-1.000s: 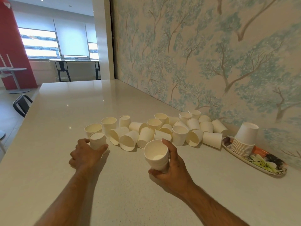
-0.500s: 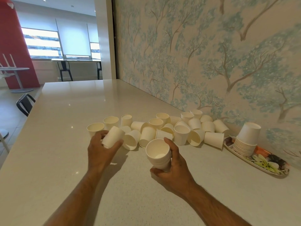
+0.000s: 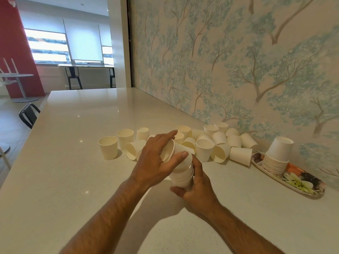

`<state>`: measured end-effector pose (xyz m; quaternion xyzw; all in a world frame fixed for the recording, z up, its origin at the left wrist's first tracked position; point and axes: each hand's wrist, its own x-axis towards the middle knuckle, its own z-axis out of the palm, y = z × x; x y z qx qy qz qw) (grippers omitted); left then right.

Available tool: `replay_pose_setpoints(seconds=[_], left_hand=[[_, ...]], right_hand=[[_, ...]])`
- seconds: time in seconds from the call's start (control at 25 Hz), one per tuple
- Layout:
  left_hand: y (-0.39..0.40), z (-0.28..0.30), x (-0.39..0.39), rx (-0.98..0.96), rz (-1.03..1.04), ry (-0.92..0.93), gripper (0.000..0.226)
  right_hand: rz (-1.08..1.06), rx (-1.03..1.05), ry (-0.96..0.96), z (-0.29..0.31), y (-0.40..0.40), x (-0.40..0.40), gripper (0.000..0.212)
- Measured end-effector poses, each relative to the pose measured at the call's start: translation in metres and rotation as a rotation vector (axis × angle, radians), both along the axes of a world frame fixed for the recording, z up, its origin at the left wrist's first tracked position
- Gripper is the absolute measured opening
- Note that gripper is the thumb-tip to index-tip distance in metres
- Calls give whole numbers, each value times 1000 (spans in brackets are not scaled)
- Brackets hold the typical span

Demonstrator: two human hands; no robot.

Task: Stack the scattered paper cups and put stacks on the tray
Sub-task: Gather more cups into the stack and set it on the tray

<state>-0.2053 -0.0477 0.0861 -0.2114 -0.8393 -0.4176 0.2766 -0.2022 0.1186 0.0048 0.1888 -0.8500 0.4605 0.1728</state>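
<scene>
Paper cup [image 3: 174, 150] tilted in our left hand [image 3: 156, 161] over small stack [image 3: 182, 177] — right hand [image 3: 198, 189] clamped on it, above desk [image 3: 73, 171].

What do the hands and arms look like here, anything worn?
Both are bare. The left hand and right hand show no gloves, rings or watch. Both forearms are uncovered to the frame's bottom edge: no sleeves, bands, cables or markings visible.
</scene>
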Motion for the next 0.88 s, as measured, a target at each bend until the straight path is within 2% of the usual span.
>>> replay_pose_setpoints(seconds=[0.12,0.48,0.56,0.64,0.68,0.76,0.8,0.84,0.88], left_hand=[[0,2,-1,-55,-8,-29,77],[-4,4,-1,-259,40,-113,76],[5,-4,2,-384,48,-150,82],[15,-12,4,-468,54,-212,91],[19,-15,4,-478,54,-237,95],[24,-16,4,-466,30,-247,99],[25,-16,4,-434,-4,-247,100],[26,-14,3,-368,-50,-255,99],[25,-14,1,-256,-97,-264,95]], right_hand=[[-9,-32,4,-2,2,-3,111],[-6,112,34,-7,1,-7,116],[32,76,-60,-5,0,-4,113],[90,-19,-95,-6,4,-1,99],[110,-41,-92,-8,8,2,82],[104,89,-23,-5,17,9,48],[109,81,-38,-4,18,9,40],[91,113,-33,-3,18,8,42],[83,106,-52,-1,15,6,60]])
